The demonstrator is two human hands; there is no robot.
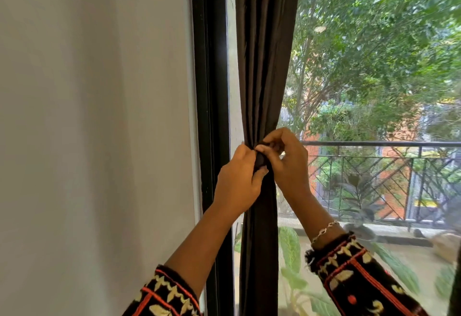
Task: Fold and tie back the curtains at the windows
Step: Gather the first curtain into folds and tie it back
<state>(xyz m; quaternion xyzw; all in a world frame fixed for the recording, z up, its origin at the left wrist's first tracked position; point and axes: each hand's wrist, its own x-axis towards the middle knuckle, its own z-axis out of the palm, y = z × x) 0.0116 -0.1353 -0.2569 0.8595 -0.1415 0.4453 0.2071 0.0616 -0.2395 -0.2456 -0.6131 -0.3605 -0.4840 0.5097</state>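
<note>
Curtain: I see 1 dark brown curtain (262, 66) hanging in long folds at the left side of the window, just beside the black window frame (212, 91). It is wide at the top and squeezed thin in the middle, where the 2 hands meet.
Tie: A small dark lump, the tie (260, 159), sits on the front of the squeezed part. I cannot tell if it is a knot or a band.
Left hand: My view shows the left hand (239, 178) on the left side of the curtain. Its fingers (245, 152) are curled round the bunched cloth, with the thumb just under the tie.
Right hand: The right hand (287, 161) is touching the tie from the right. Its bent fingers pinch the top of the tie.
Sleeves: Both arms come up from the bottom in a black patterned sleeve (354, 273).
Bracelet: A thin bracelet (324, 231) is on the right wrist.
Wall: A plain pale wall (99, 116) fills the left side.
Outside: Through the glass I see green trees (374, 41) and a black railing (374, 161).
</note>
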